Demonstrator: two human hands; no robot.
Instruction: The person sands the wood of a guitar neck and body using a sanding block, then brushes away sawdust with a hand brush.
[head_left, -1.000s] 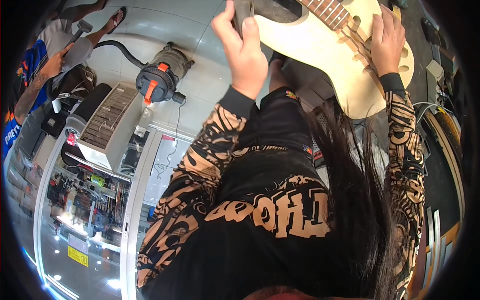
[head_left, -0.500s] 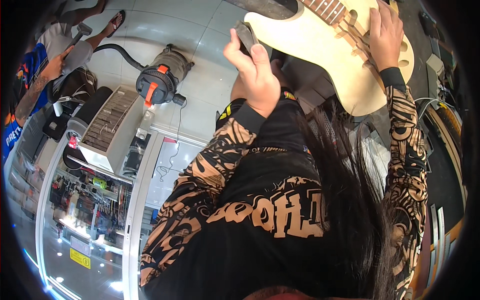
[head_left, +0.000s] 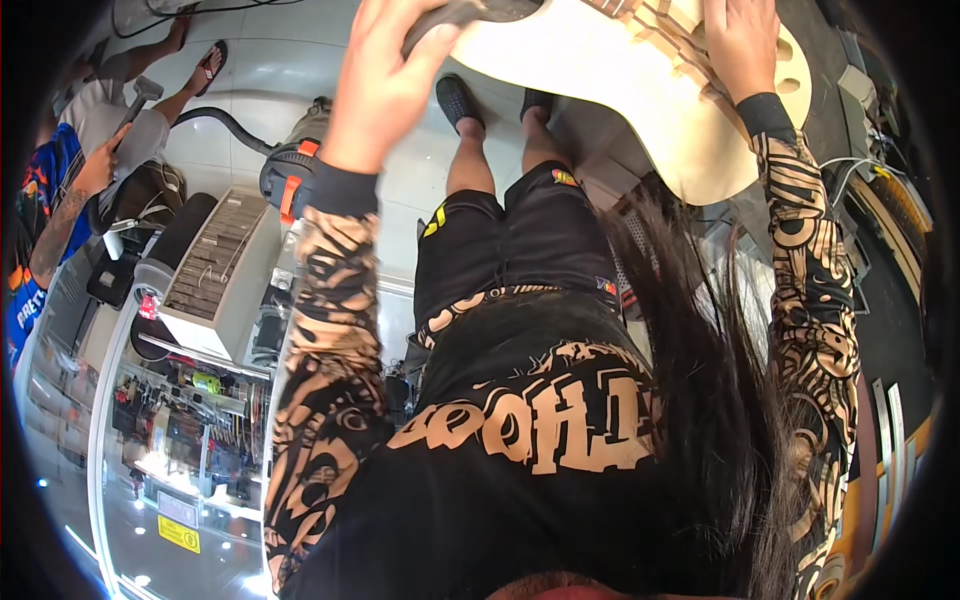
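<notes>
A pale, unfinished electric guitar body (head_left: 600,75) lies at the top of the view, with cut-out cavities and part of a wooden fretted neck (head_left: 612,5) over it. My left hand (head_left: 385,85) is closed around a dark grey pad (head_left: 437,20), which looks like sandpaper, at the left edge of the body. The frame's top edge cuts off part of these fingers. My right hand (head_left: 745,45) lies flat on the body's right part, fingers stretched out near the cavities; their tips run toward the top edge.
A workshop vacuum (head_left: 292,178) with a black hose stands on the tiled floor at left. Nearby are a grey drawer cabinet (head_left: 215,265) and a glass display case (head_left: 180,430). At far left, another person's hand (head_left: 100,165) holds a hammer (head_left: 143,95). Long hair hangs beside my right arm.
My left hand, with the dark pad, has moved up and left to the edge of the guitar body. The body and my right hand have shifted slightly up and left in view.
</notes>
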